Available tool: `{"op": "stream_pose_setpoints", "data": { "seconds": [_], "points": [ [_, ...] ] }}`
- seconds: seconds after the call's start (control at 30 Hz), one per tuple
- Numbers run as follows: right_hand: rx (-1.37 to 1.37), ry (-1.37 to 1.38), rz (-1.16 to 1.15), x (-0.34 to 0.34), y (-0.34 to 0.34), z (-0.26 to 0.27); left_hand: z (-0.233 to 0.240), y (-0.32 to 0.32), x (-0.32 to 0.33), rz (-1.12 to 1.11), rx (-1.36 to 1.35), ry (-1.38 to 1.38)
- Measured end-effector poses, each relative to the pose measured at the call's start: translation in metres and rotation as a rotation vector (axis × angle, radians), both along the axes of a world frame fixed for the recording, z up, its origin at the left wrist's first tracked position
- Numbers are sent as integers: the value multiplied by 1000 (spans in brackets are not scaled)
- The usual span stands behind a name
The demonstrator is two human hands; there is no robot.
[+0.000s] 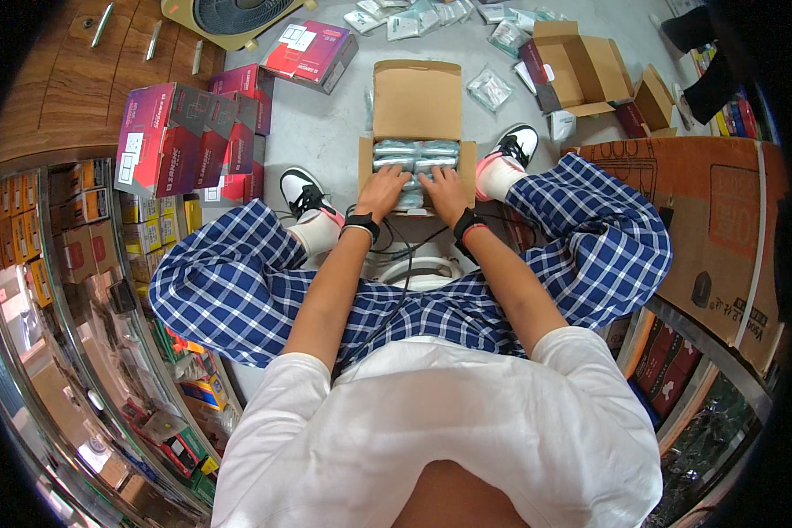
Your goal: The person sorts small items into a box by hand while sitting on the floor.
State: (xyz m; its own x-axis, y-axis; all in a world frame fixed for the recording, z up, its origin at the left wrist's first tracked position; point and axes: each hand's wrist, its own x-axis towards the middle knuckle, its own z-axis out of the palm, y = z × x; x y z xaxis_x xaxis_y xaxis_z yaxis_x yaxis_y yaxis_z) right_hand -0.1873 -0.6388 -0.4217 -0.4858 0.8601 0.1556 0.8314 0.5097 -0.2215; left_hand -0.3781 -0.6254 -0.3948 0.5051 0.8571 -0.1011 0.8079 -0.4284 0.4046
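An open cardboard box point(417, 99) stands on the floor between my feet, its back flap raised. Rows of plastic-wrapped packets point(435, 162) fill much of it. My left hand point(384, 188) lies over the box's left part, fingertips on the packets. On the right side my right hand point(443, 190) rests with its fingers spread over the packets near the middle. Both palms face down, and neither hand is seen gripping a packet. The packets under the palms are partly hidden.
Printed switch boxes point(148, 142) are stacked at the left; another printed box point(310, 53) lies behind them. Wrapped packets point(490, 89) and opened cartons point(574, 69) lie on the floor. A large carton point(699, 218) stands right, a fan point(231, 16) at the back. Another person's legs point(706, 79) show top right.
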Motion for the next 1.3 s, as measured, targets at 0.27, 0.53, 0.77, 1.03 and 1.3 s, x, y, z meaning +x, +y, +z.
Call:
{"op": "stream_pose_setpoints", "data": {
  "seconds": [0.27,0.53,0.77,1.03,1.3],
  "points": [
    [-54,35,36,0,6,11,-5,0,1,16,27,-21],
    [93,-111,-46,-6,20,21,-6,7,2,122,234,-4],
    [36,-330,-28,-6,20,1,-8,13,7,71,210,162],
    [39,-286,-5,-5,23,3,-15,16,11,31,301,286],
    [150,-242,-20,-3,21,-1,-21,16,10,4,294,298]
  ]
}}
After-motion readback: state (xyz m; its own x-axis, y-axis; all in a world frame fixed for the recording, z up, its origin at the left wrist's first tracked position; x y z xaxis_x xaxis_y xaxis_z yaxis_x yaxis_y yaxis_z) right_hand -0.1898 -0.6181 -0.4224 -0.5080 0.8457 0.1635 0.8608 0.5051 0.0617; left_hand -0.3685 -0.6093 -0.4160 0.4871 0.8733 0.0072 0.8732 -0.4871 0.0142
